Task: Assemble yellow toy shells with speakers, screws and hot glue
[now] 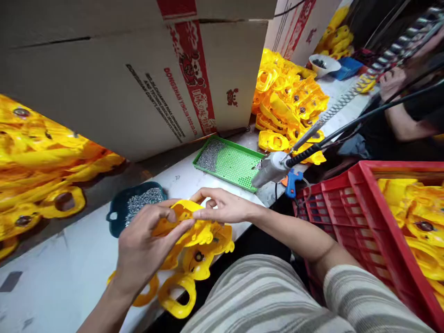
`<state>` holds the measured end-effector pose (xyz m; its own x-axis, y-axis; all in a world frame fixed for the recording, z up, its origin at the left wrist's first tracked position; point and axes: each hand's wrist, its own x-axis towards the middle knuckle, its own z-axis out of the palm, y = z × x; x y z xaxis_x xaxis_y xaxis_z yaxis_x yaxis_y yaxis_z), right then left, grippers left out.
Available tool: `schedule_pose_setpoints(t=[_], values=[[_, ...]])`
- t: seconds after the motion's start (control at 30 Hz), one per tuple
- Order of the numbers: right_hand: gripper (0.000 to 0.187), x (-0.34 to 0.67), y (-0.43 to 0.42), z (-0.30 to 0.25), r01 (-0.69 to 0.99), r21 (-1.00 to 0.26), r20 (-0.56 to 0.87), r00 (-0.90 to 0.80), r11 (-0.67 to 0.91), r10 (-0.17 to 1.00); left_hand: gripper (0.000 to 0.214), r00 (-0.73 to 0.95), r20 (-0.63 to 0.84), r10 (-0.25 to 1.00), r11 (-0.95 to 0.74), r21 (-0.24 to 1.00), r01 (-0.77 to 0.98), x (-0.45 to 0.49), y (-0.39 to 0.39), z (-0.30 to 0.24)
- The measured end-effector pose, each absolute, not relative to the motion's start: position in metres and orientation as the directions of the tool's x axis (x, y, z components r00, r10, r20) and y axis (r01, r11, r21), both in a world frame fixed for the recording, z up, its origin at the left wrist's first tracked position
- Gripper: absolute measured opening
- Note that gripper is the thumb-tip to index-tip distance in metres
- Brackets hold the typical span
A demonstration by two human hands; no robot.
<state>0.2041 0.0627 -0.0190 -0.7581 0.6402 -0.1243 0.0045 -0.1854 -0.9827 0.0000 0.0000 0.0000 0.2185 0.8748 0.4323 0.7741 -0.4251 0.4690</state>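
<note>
Both of my hands grip a yellow plastic shell part above the near edge of the white table. My left hand pinches its left side between thumb and fingers. From the right, my right hand presses thumb and fingers on its upper edge; whether a small piece is between them is hidden. Under and beside the held part lie more yellow plastic parts, some with ring-shaped ends. A dark green tray of small metal screws stands just behind my left hand.
Beyond my hands lies a green basket with screws at one end. A hanging electric screwdriver is beside it, near a blue glue gun. Cardboard boxes, yellow heaps and a red crate surround me. A co-worker sits at right.
</note>
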Motion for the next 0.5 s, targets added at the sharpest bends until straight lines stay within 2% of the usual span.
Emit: schedule_pose_setpoints(t=[0.1,0.17,0.27,0.4,0.5], values=[[0.048,0.211,0.049,-0.025,0.017,-0.972,-0.155,-0.793,-0.233,0.589,0.029,0.245,0.335,0.91,-0.393,0.506,0.768,0.003,-0.01,0.0],[0.046,0.214,0.038,-0.03,0.02,-0.954,-0.191,-0.812,-0.3,0.552,0.03,0.329,0.3,0.896,-0.442,0.509,0.739,0.004,-0.017,0.0],[0.047,0.217,0.02,-0.039,0.034,-0.903,-0.258,-0.839,-0.428,0.479,0.018,0.436,0.287,0.853,-0.521,0.523,0.674,0.007,-0.027,-0.003],[0.052,0.22,0.004,-0.049,0.056,-0.847,-0.339,-0.823,-0.528,0.457,0.02,0.383,0.225,0.896,-0.438,0.596,0.673,0.016,-0.035,-0.013],[0.05,0.226,0.003,-0.053,0.114,-0.837,-0.386,-0.816,-0.535,0.431,0.033,0.376,0.041,0.926,-0.309,0.656,0.689,0.02,-0.035,-0.019]])
